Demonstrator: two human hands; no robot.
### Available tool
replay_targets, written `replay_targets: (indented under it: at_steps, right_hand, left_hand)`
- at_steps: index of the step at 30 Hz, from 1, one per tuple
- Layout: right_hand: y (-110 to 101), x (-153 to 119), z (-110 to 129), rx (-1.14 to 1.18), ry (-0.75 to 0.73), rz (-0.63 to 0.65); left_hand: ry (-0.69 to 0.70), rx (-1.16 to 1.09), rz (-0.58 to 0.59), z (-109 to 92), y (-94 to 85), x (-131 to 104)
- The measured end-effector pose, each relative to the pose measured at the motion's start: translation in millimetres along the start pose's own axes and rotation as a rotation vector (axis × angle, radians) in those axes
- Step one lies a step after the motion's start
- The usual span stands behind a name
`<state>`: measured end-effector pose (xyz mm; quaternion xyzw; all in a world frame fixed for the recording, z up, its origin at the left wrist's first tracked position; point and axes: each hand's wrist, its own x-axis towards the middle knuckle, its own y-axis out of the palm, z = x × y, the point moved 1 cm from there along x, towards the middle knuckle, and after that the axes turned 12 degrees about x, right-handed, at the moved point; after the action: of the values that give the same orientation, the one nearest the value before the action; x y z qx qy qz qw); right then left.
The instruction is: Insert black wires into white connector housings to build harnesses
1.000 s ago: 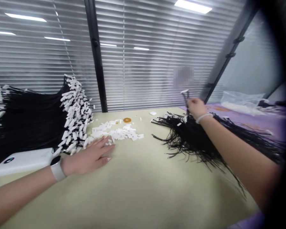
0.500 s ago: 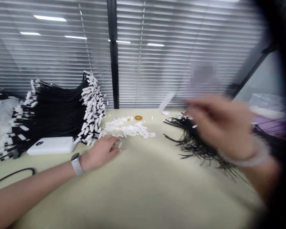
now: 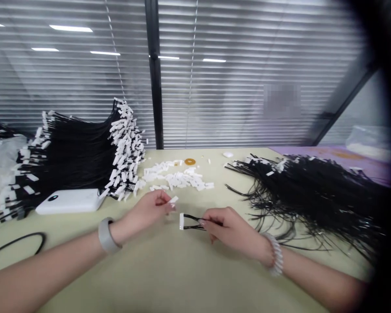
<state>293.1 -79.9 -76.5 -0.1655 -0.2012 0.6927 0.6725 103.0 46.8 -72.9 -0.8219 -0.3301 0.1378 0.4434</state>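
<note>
Between its thumb and fingers, my left hand [image 3: 151, 211] pinches a small white connector piece [image 3: 173, 200]. My right hand [image 3: 231, 230] is closed around thin black wires [image 3: 193, 221], which end in a white connector [image 3: 181, 221] pointing left. The two hands are close but apart at mid-table, with the white connector between them. Just behind my left hand lie many loose white pieces [image 3: 185, 179]. A large heap of loose black wires [image 3: 306, 195] is on the right.
On the left stands a tall stack of black cables [image 3: 81, 148] with white ends. A white power bank [image 3: 70, 201] lies before it, near a black cord [image 3: 29, 234]. An orange ring [image 3: 189, 161] sits behind the pieces. A purple surface [image 3: 326, 152] is at the back right.
My right hand has come down and left from above the wire heap, now with wires and their white connector. My left hand has moved slightly right and lifted a white piece.
</note>
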Motion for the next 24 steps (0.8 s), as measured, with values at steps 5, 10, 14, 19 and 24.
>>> replay_targets:
  at_steps: [5, 10, 14, 19, 24]
  right_hand:
    - [12.7, -5.0, 9.9, 0.019, 0.026, 0.016]
    - [16.8, -14.6, 10.1, -0.214, -0.389, -0.173]
    - [16.3, -22.9, 2.3, -0.526, -0.738, -0.286]
    - [14.8, -26.0, 8.8, -0.625, -0.782, -0.327]
    - [11.9, -30.2, 19.4, -0.612, -0.800, -0.350]
  left_hand:
    - [-0.272, -0.870, 0.098, -16.1, 4.1, -14.3]
    - [-0.335, -1.116, 0.205, -33.1, 4.3, -27.4]
    - [-0.439, -1.243, 0.261, -40.1, 10.4, -36.0]
    - [-0.481, -1.272, 0.319, -44.8, 14.9, -43.4]
    - [-0.528, -1.233, 0.340, -45.2, 14.4, -47.6]
